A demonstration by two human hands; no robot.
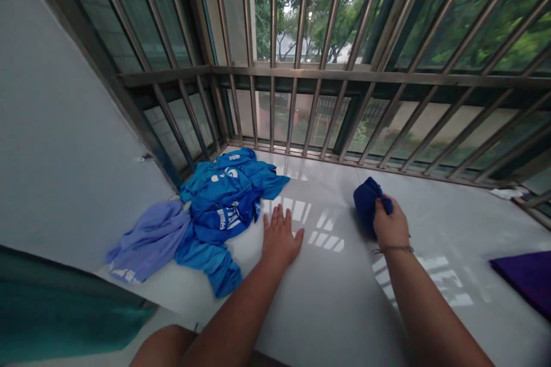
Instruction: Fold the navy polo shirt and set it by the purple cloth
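My left hand (280, 238) lies flat on the glossy white sill (318, 292), fingers spread, just right of a heap of clothes. That heap holds crumpled blue shirts (228, 183) with white prints and a lavender garment (150, 235) at its left end. Farther right, my right hand (391, 221) is closed around a bunched dark blue cloth (367, 203), which rests on or just above the sill; I cannot tell which. A thin bracelet circles the right wrist.
Metal window bars (297, 74) stand along the back and left of the sill. A folded purple cloth (525, 281) lies at the right edge. A white scrap (508, 192) sits in the far right corner. Green fabric (64, 309) hangs at lower left, beside a white wall (64, 143).
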